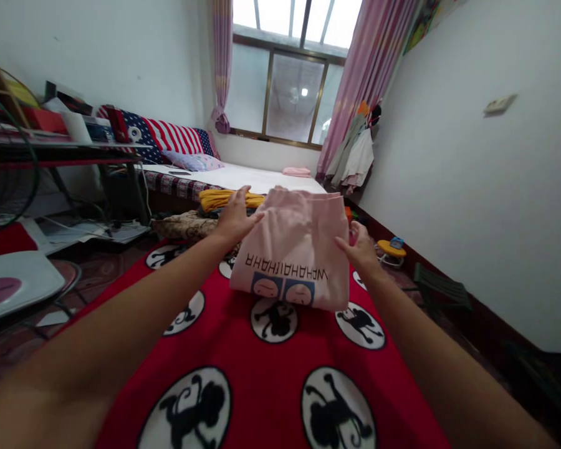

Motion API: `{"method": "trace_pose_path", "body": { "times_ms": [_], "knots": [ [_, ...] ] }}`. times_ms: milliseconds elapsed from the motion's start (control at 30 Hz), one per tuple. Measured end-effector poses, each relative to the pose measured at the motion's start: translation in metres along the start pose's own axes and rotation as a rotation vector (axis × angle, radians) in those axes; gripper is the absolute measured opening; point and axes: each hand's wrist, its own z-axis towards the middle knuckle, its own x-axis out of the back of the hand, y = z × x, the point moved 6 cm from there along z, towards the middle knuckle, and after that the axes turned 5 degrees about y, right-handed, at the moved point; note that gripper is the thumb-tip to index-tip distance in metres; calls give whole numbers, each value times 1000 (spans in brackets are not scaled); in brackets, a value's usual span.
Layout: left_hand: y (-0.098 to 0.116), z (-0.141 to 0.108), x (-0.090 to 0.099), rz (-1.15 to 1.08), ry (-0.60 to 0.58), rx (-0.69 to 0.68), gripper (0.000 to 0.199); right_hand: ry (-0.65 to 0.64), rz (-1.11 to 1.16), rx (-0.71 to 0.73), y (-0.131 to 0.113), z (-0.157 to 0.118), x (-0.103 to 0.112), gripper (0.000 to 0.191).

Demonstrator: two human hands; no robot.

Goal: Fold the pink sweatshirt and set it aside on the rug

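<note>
Pink, creased cloth [294, 237] folded into a block with upside-down lettering [287, 268], pinched by right hand [361, 251], touched by wide-spread left hand [236, 219].

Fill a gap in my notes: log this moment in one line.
pink garment: folded, print upside down | left hand: spread at its left edge | right hand: thumb over its right edge | red cloth: below

"What lights the room?"
"A wide, brown-framed glass window [293, 81], flanked by long pinkish-purple fabric curtains [364, 68]."
"The walls?"
"Plain white painted walls [486, 187], a dark red band [458, 296] low at right."
"Furniture?"
"A low, white-sheeted bed [247, 174] beneath the window, a cluttered dark-topped desk [51, 153] at left."
</note>
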Motion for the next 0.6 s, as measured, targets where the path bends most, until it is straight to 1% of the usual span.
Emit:
{"method": "trace_pose_path", "body": {
  "times_ms": [33,67,100,133,167,200,267,300,333,400,500,600],
  "knots": [
    [-6,2,-19,136,-21,-16,61,64,-129,4,10,5,-6,75],
    [-12,-4,-41,258,-89,-43,63,88,-268,9,20,3,-15,76],
    [-21,-18,-64,343,-208,-61,62,36,-391,10,31,-6,-29,71],
    [-32,-37,-86,397,-333,-69,59,-63,-486,8,43,-19,-45,63],
    [-42,-58,-104,436,-414,-68,56,-176,-558,-1,56,-36,-61,54],
    [-52,-78,-116,460,-439,-61,56,-278,-598,-24,70,-54,-75,47],
    [-64,-107,-126,483,-352,-86,56,-313,-623,-79,90,-81,-88,48],
    [-68,-116,-128,487,-310,-94,57,-314,-619,-99,97,-89,-91,49],
    [-70,-122,-128,487,-277,-102,57,-306,-610,-108,102,-93,-92,50],
    [-72,-124,-126,476,-256,-109,56,-296,-580,-90,104,-94,-90,50],
    [-70,-118,-123,444,-244,-110,54,-254,-537,2,96,-89,-84,48],
    [-65,-115,-119,396,-219,-118,47,-227,-531,199,74,-94,-83,51]
  ]
}}
